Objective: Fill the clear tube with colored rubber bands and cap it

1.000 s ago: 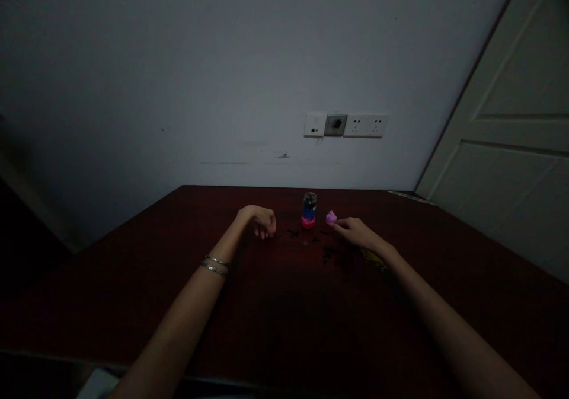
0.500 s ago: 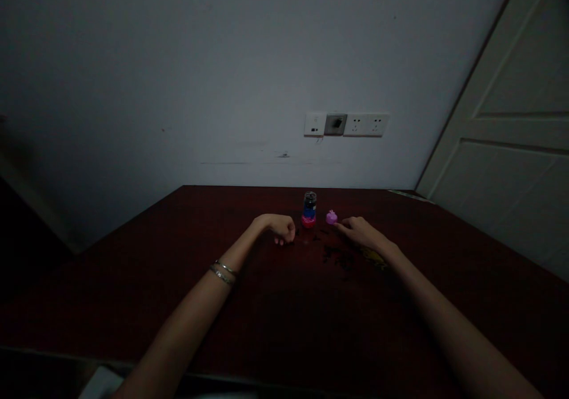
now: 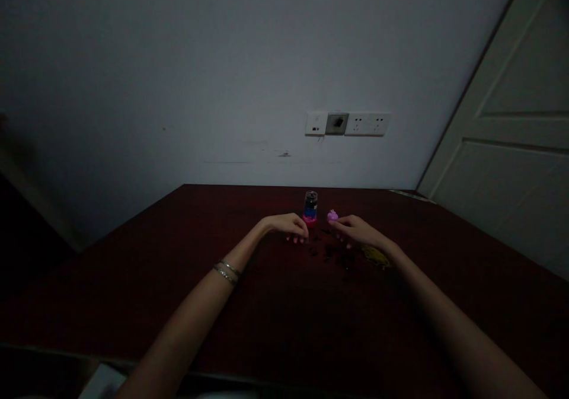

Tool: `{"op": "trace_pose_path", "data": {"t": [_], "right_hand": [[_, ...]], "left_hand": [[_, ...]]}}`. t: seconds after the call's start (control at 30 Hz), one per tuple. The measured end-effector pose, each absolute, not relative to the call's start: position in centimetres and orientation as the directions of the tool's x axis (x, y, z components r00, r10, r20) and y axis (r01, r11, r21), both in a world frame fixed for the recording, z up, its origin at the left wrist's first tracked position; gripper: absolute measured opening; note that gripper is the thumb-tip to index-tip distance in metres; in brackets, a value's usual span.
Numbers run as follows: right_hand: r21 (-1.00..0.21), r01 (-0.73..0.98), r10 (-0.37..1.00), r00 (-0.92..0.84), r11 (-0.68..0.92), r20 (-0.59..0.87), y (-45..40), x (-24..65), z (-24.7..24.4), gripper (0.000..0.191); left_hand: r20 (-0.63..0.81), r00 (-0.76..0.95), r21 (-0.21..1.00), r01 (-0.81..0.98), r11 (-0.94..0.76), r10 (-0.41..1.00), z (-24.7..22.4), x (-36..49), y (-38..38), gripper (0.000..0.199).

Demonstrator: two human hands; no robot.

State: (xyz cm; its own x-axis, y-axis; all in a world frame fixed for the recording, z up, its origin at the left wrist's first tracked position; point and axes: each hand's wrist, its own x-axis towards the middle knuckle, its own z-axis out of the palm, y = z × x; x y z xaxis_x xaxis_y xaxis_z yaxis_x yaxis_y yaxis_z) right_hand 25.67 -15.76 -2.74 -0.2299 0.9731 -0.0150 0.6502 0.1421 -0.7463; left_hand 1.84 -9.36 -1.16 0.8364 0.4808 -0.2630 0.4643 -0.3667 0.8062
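Note:
A small glass jar [image 3: 310,204] with a blue and dark middle and a bright pink base stands upright on the dark red table [image 3: 284,328]. My left hand [image 3: 288,225] is just in front and left of it, fingers bent down in a pinch. Whatever these fingertips hold, if anything, is hidden. My right hand [image 3: 358,232] hovers low over the table, its fingers loosely bent and apart, one reaching toward a small purple knobbed piece [image 3: 332,215]. Contact with that piece cannot be made out. Small dark bits [image 3: 338,254] are scattered between the hands.
A yellow flat item [image 3: 376,257] lies beneath and beside my right wrist. Behind the table rises a pale wall with sockets [image 3: 367,124]. A white panelled door [image 3: 511,132] stands at the right. The room is dim.
My left hand has moved right, toward the jar's front, and its fist has loosened to downward-pointing fingers. My right hand's fingers have bent downward, showing more of the yellow item.

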Motion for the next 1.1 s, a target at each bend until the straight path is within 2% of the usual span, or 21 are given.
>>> {"op": "trace_pose_path", "data": {"t": [0.1,0.2,0.3,0.4,0.47,0.77,0.93,1.1], "right_hand": [[-0.67,0.729,0.984,-0.176,0.141,0.016,-15.7,26.2,-2.5,0.05],[-0.53,0.833,0.987,-0.153,0.157,0.051,-15.7,26.5,-2.4,0.048],[-0.368,0.908,0.979,-0.179,0.202,0.096,-15.6,26.6,-2.7,0.043],[-0.319,0.923,0.977,-0.198,0.214,0.081,-15.4,26.6,-3.0,0.039],[-0.359,0.913,0.981,-0.188,0.192,0.047,-15.4,26.6,-3.2,0.039],[-0.566,0.815,0.983,-0.18,0.127,-0.04,-15.6,26.4,-3.1,0.04],[-0.656,0.75,0.975,-0.198,0.082,-0.105,-15.7,25.9,-3.2,0.044],[-0.852,0.521,0.947,-0.299,0.056,-0.12,-15.9,24.2,-3.2,0.045]], "left_hand": [[-0.209,0.732,0.72,0.564,-0.405,0.648,-1.5,0.8,-8.0,0.014],[-0.105,0.616,0.619,0.655,-0.433,0.781,-2.1,0.2,-7.1,0.013],[-0.091,0.598,0.592,0.676,-0.439,0.796,-2.6,0.1,-6.9,0.016],[-0.123,0.631,0.6,0.662,-0.448,0.766,-3.1,0.3,-6.9,0.025],[-0.129,0.654,0.604,0.648,-0.464,0.745,-3.3,0.6,-7.0,0.027],[-0.184,0.671,0.571,0.667,-0.478,0.718,-3.3,0.9,-7.0,0.012],[-0.222,0.727,0.656,0.605,-0.452,0.65,-2.9,1.4,-8.2,0.015],[-0.229,0.798,0.743,0.513,-0.43,0.557,-2.4,3.2,-10.1,0.02]]}}
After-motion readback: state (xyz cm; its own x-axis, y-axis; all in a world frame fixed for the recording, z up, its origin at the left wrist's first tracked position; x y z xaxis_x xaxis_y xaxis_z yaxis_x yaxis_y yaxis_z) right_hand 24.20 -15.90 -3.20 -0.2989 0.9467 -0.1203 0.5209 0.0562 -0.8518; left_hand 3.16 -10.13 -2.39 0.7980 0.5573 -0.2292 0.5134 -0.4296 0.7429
